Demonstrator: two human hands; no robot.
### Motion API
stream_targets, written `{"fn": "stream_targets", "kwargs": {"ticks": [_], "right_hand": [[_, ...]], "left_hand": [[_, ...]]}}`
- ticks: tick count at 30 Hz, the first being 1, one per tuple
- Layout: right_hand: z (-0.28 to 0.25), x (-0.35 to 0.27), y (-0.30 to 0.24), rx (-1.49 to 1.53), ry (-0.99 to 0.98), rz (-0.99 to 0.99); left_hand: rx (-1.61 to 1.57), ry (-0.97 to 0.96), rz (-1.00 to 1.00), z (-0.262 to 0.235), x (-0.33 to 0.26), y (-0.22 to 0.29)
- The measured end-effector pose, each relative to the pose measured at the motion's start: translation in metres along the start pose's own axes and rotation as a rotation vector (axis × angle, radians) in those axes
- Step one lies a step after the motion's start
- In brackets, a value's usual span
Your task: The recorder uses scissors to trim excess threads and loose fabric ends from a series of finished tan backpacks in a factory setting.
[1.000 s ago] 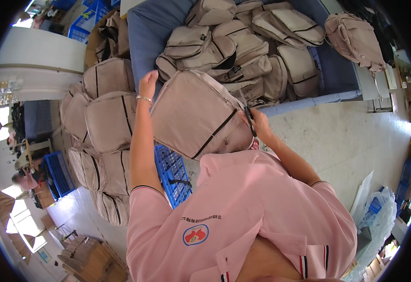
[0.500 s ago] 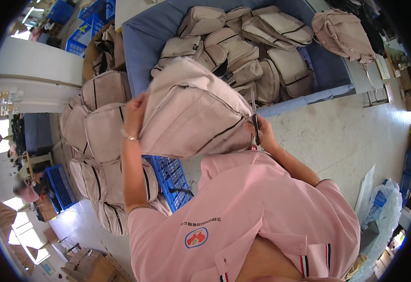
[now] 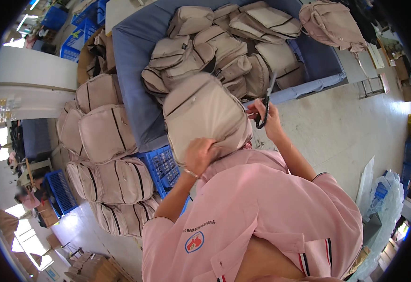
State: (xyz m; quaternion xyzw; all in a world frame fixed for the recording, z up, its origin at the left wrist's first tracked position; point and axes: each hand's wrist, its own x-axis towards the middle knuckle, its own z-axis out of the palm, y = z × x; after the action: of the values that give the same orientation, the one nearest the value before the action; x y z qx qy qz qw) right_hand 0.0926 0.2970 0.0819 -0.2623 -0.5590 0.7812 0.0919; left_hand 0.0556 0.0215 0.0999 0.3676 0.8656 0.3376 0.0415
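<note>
Just beyond the wearer's pink short-sleeved shirt, one beige fabric backpack with rounded corners and a dark zip line lies tilted, its far end blurred. The left hand, fingers bent inward, either presses on or pinches its near part; motion blur leaves it unclear which. Beside the backpack's right edge, the right hand is curled around black-handled metal scissors, blades pointing far; whether its fingertips touch the cloth cannot be told. The step in hand looks like positioning the backpack with the scissors ready, and the next move calls for steady left-hand support and blades kept clear of the fabric. The backpack's underside and whatever bears it are hidden. Farther left, a blue plastic lattice crate shows only partly beside stacked beige backpacks; beyond, a blue-grey padded fabric bin holds a heap of similar backpacks, the lower ones covered.
</note>
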Motion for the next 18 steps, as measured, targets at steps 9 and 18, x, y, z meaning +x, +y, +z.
{"fn": "stream_targets", "kwargs": {"ticks": [9,18], "right_hand": [[-0.026,0.002,0.065,-0.723,0.043,-0.067],[-0.011,-0.009,0.063,-0.716,0.04,-0.025]], "left_hand": [[-0.278,-0.106,-0.44,0.073,-0.047,-0.013],[0.097,0.863,-0.8,0.065,-0.042,-0.096]]}}
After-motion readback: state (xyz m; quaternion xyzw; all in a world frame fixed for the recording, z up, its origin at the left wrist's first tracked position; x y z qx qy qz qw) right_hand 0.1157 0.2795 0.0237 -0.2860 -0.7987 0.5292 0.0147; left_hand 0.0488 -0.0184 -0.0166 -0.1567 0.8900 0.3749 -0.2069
